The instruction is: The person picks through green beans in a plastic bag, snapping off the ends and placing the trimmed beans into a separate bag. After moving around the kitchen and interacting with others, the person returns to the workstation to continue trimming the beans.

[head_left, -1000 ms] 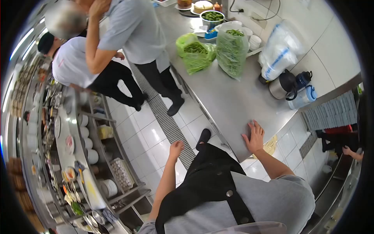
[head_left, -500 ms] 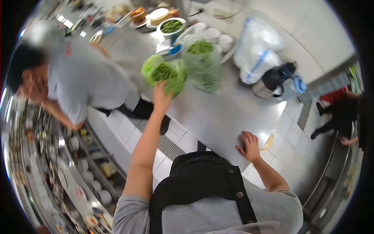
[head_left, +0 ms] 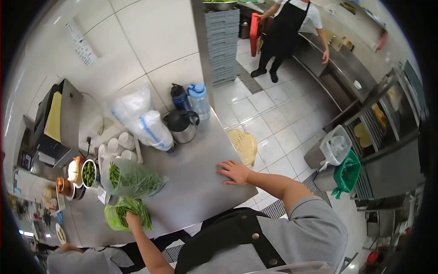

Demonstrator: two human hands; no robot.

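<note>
My left hand (head_left: 132, 220) reaches down into cut leafy greens (head_left: 143, 213) in an opened light green plastic bag (head_left: 111, 219). Its fingertips are buried among the greens, so their grip is hidden. Just behind lies a clear plastic bag (head_left: 145, 176) with more cut green stalks inside, apart from my hand. My right hand (head_left: 233, 173) rests palm down with fingers spread near the right end of the steel table (head_left: 196, 192), holding nothing.
Along the wall stand stacked white cups (head_left: 125, 140), white plastic packs (head_left: 148, 128), a steel jug (head_left: 183, 128) and a blue bottle (head_left: 199, 100). A bowl of green vegetables (head_left: 89, 173) sits left. A yellow stool (head_left: 242, 145) adjoins the table. Co-workers stand left and far back.
My view has swung to the right, bringing the bins and a co-worker holding a red object into fuller view. My left hand remains at the greens; my right hand still lies on the table.
</note>
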